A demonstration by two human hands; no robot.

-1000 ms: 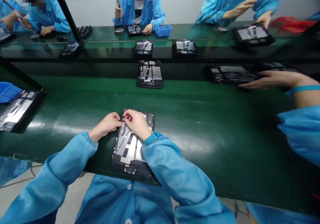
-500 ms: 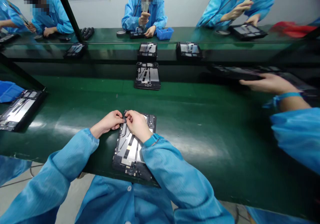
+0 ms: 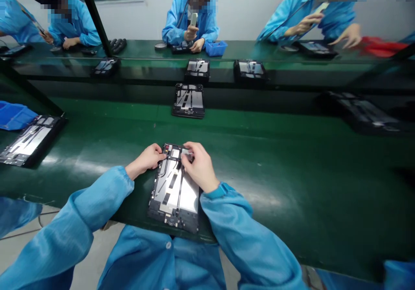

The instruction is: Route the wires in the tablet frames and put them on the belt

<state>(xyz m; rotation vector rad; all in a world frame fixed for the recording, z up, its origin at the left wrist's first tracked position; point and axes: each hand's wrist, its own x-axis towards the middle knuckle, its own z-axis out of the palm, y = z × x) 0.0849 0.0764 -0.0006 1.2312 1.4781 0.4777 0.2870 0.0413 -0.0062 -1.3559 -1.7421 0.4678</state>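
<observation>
An opened tablet (image 3: 173,186) lies on the green bench in front of me, its silver inside, black strips and small circuit parts facing up. My left hand (image 3: 151,157) is closed at the tablet's upper left corner, thumb and fingertips gripping its edge. Over the upper right part of the tablet is my right hand (image 3: 201,167), fingers curled with thumb and fingertips close together. Whatever those fingertips pinch, if anything, is too small to make out. Part of the tablet's right edge is hidden beneath this hand.
Another opened tablet (image 3: 188,101) lies ahead, and more (image 3: 197,68) sit on the shelf behind. At left, a tablet stack (image 3: 30,141) adjoins a blue bin (image 3: 16,115). Dark tablets (image 3: 366,110) lie at right. Several co-workers in blue work opposite, one holding a tool (image 3: 193,20).
My right hand has moved right, from the tablet's upper left corner to its upper right. My left hand stays at the corner. A neighbour's arm at right has withdrawn from the dark tablets.
</observation>
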